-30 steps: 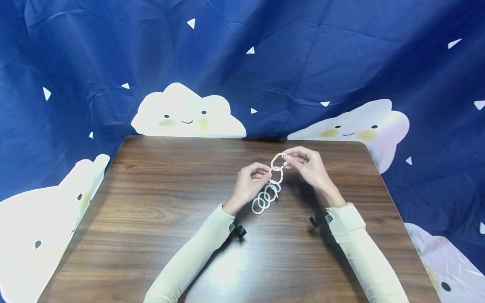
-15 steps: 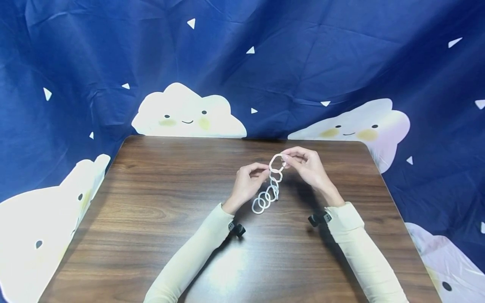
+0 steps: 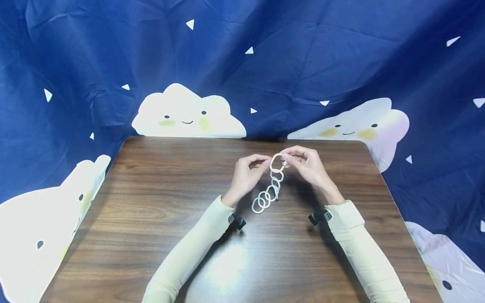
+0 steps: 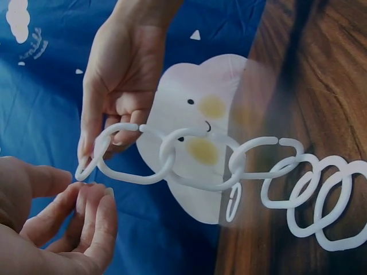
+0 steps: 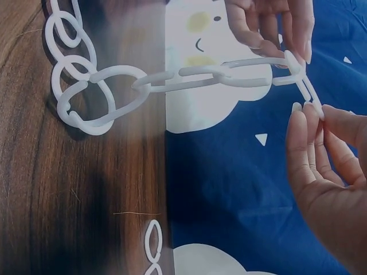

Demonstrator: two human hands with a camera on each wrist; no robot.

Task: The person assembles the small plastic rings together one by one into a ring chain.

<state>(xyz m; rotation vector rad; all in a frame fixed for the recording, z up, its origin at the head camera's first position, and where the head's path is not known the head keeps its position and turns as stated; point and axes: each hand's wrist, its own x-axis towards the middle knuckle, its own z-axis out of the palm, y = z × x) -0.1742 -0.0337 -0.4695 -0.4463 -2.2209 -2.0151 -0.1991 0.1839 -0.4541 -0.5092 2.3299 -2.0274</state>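
In the head view, a chain of white links hangs past the counter's middle, toward 1 o'clock, trailing toward 7 o'clock until its lower links lie on the wood. The right hand, at 3 o'clock of the top link, pinches that link between thumb and fingertips. The left hand, at 9 o'clock, has its thumb and bent fingertips nearly together right at the link's edge; whether it grips it, I cannot tell. Pale sleeves come in from 7 and 5 o'clock. At 12 o'clock, beyond the far edge, hangs a blue backdrop printed with smiling clouds.
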